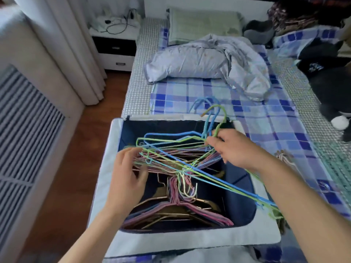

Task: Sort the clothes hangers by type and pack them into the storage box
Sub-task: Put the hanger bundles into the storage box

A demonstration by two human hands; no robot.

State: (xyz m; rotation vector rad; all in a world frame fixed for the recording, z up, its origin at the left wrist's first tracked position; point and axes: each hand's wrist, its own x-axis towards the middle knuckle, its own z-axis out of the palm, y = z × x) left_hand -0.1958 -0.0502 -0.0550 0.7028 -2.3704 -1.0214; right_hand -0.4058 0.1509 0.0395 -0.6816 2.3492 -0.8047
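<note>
Two arms of the person come into the picture from the bottom edge. Both forearms are bare from the lower edge up to the wrist, with no sleeve on the part that is seen. The left hand (127,177) has no ring, no glove and no watch that can be seen. The right hand (235,149) is bare in the same way, and its wrist carries no band. The fingernails are short, as far as the blurred picture allows to see. At the bottom centre there is a pale grey cloth, maybe clothing; I cannot tell.
</note>
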